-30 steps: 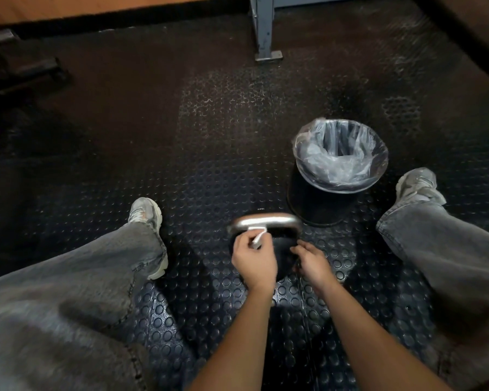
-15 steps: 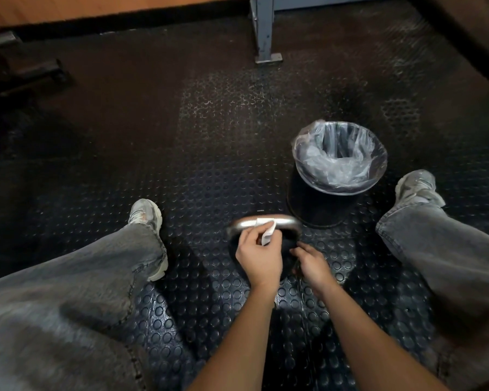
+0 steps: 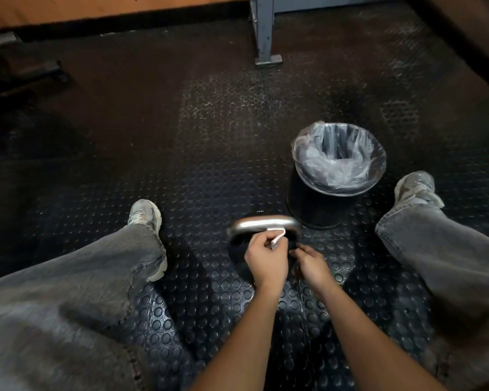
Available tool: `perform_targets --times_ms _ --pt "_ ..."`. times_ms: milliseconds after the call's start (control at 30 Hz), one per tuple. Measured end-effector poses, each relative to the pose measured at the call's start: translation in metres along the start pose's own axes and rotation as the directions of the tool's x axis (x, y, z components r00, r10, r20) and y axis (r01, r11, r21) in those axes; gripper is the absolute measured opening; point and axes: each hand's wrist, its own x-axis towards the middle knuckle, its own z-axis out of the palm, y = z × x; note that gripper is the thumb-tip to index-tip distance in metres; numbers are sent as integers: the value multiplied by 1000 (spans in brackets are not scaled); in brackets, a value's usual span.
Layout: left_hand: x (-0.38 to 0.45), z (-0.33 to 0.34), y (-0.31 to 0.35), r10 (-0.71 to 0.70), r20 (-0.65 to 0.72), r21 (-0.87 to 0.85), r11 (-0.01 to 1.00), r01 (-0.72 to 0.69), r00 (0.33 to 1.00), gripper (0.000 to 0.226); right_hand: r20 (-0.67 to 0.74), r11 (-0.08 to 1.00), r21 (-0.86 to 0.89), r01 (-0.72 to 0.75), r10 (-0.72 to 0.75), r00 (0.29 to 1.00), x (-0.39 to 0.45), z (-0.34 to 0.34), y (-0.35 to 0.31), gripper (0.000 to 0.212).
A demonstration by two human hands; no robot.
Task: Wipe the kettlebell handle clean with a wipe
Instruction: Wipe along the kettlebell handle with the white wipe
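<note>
A black kettlebell [image 3: 237, 246] with a shiny metal handle [image 3: 254, 222] stands on the studded rubber floor between my feet. My left hand [image 3: 266, 258] pinches a small white wipe [image 3: 277, 237] whose upper end lies against the right part of the handle. My right hand [image 3: 312, 263] rests on the right side of the kettlebell's dark body, fingers bent against it. Both hands hide most of the body.
A black waste bin [image 3: 305, 201] lined with a clear plastic bag stands just right of and behind the kettlebell. My legs in grey jeans and grey shoes [image 3: 143, 213] flank the spot. A grey metal post [image 3: 263, 32] rises at the back; dark equipment lies far left.
My left hand has slid the wipe rightward along the handle, from its left-middle part to its right part. My right hand stays on the kettlebell's body.
</note>
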Motion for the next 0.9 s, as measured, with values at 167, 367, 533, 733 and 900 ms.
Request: perform_targets --times_ms 167,367,533,733,900 --pt "13 -11 6 -131 340 52 991 120 931 8 -24 1000 -3 0 0 1000 -4 -10 -12 17" --pt "29 -33 16 -120 657 22 990 140 744 16 354 937 335 -100 -27 935 -30 -33 -50 39" --pt "37 -53 30 -53 663 17 998 56 747 21 470 953 299 -42 -109 876 -47 -31 -63 47" --pt "81 -102 61 -6 449 -184 978 99 893 22 330 871 484 -83 -94 939 -51 -24 -66 34" --pt "101 -107 13 -268 157 -283 910 304 950 35 119 766 613 -192 151 981 -47 10 -43 25"
